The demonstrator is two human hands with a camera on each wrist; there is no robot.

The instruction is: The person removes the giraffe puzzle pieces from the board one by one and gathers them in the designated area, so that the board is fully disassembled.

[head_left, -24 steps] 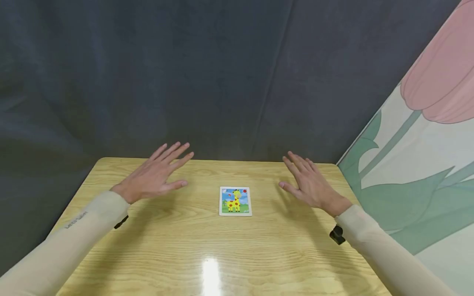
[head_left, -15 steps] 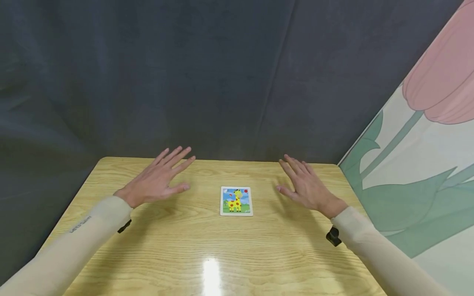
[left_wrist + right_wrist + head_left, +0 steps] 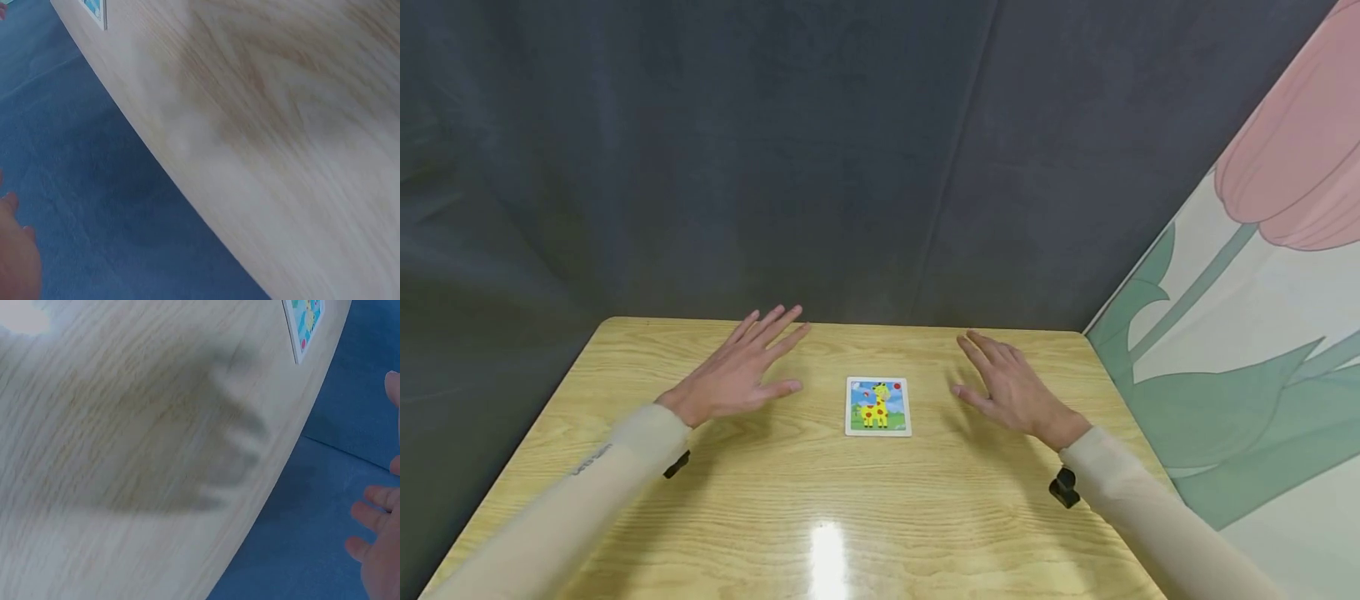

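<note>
A dark blue-grey curtain point(image 3: 760, 150) is hanging behind everything else, while a tulip-print wall covering point(image 3: 1285, 300) is slanting up along the right. Below, a wood-grain table point(image 3: 962, 508) is stretching out beneath two pale sleeves point(image 3: 580, 504). The left hand point(image 3: 735, 377) is hovering over it with straight, spread fingers, holding nothing; the right hand point(image 3: 1017, 390) is hovering opposite, its fingers relaxed and closer together, likewise holding nothing. Between the two hands, apart from both, a white-bordered giraffe picture tile point(image 3: 878, 407) is lying flat and face up, nearer the table's far edge. Judging by its thin, crisp edges, it is probably being light and stiff, perhaps sliding easily; its left and right edges are likely offering the surest hold, its flat face little to pinch.
</note>
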